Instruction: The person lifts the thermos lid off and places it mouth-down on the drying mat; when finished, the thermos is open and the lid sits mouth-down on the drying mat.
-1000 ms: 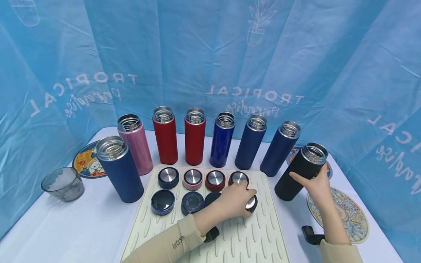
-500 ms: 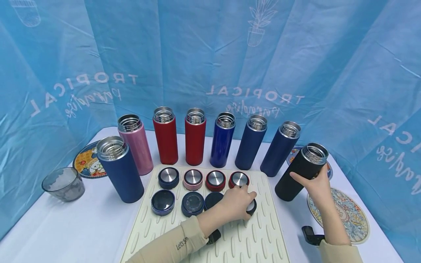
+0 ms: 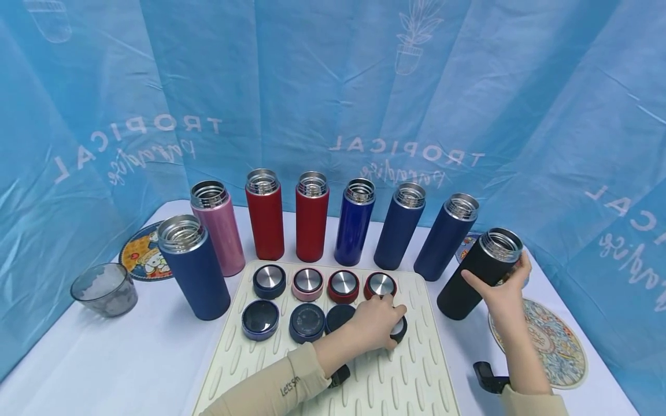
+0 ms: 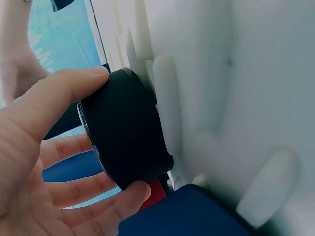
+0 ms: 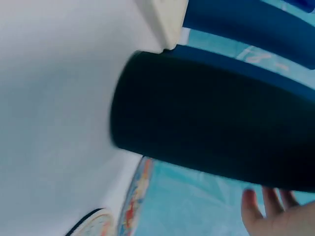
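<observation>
My left hand (image 3: 373, 325) reaches over the ribbed cream mat and pinches a black bottle lid (image 4: 125, 130) at the mat's right side. In the left wrist view the thumb lies on one side of its rim, the fingers on the other. Behind those fingers sits a red lid (image 3: 381, 283) with a silver top, partly overlapped by the hand. At the right, my right hand (image 3: 503, 306) grips an uncapped black thermos bottle (image 3: 463, 289), thumb in front and fingers mostly hidden behind. The bottle (image 5: 206, 113) fills much of the right wrist view.
Several more lids lie in two rows on the mat (image 3: 416, 381). Uncapped bottles in red, blue and pink stand behind it, with a wide navy bottle (image 3: 195, 277) at its left. A grey glass bowl (image 3: 106, 294) and round patterned placemats (image 3: 554, 341) lie farther out.
My left hand has drawn slightly nearer, showing more of the red lid's top, and still holds the black lid. My right hand and its bottle have hardly moved. The head view shifted slightly.
</observation>
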A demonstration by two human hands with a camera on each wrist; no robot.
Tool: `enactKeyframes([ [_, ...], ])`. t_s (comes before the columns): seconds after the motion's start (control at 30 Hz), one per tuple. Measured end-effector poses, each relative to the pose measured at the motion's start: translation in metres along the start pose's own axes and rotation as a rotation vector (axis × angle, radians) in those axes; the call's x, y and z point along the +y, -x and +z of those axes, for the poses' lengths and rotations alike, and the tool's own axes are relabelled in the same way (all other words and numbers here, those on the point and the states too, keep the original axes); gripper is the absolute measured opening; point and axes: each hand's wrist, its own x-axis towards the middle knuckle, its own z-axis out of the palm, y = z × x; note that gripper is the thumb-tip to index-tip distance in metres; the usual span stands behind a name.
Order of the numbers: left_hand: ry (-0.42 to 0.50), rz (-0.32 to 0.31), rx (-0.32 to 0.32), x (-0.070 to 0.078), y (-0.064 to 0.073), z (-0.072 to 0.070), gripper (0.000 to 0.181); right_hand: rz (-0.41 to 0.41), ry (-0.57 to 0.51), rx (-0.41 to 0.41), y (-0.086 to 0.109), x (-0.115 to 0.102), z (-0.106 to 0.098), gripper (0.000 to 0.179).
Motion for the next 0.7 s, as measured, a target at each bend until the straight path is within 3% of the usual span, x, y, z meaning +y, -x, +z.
enactKeyframes([
  [0.1, 0.003, -0.006, -0.007, 0.001, 0.000, 0.000, 0.059, -0.091, -0.054, 0.131, 0.014, -0.019, 0.003, 0.100],
  [0.2, 0.008, -0.013, -0.010, 0.001, -0.001, -0.001, 0.059, -0.262, -0.097, 0.268, 0.022, -0.030, 0.007, 0.092],
  [0.3, 0.014, -0.016, -0.009, 0.001, -0.001, -0.001, 0.059, -0.440, -0.084, 0.347, 0.029, -0.040, 0.011, 0.084],
  [0.57, 0.035, -0.010, 0.001, -0.002, 0.002, -0.003, 0.060, -0.723, -0.027, 0.318, 0.043, -0.065, 0.036, 0.078],
  [0.7, 0.062, -0.007, 0.034, -0.008, 0.006, -0.013, 0.057, -0.802, -0.021, 0.280, 0.048, -0.074, 0.051, 0.076],
])
